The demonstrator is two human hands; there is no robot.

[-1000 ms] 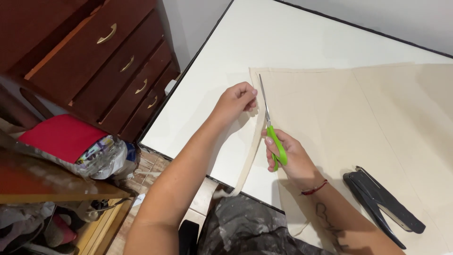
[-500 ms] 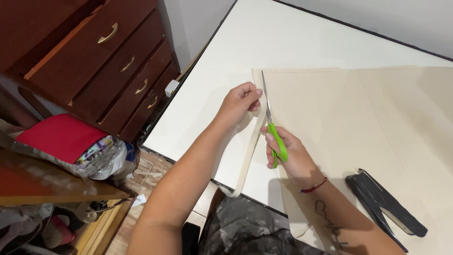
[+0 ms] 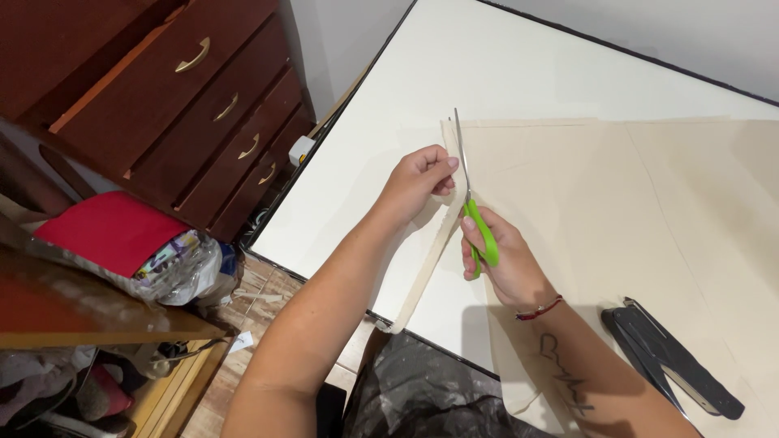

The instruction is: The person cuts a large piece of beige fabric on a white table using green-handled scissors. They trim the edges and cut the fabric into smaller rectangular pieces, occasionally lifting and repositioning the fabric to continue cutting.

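Cream cloth (image 3: 584, 211) lies flat on the white table (image 3: 503, 73), its left edge being trimmed. Your right hand (image 3: 503, 264) is closed through the green handles of the scissors (image 3: 475, 207), blades pointing away from you along that edge, only slightly parted. Your left hand (image 3: 418, 180), just left of the scissors, is pinched shut on the narrow cut strip (image 3: 430, 251), which trails back from the scissors and droops over the table's near edge. Judgement: keep the strip lightly taut and level with the cloth so the blades meet it square; lifting it high would likely skew the line. Take long, unhurried closes without snapping the tips fully shut, which tends to leave nicks. Keep the lower blade riding on the table. Watch the thumb of the pinching hand; it sits close beside the blades. A black stapler (image 3: 669, 357) lies right of the scissors on the cloth; a brown chest of drawers (image 3: 187, 97) stands well left.
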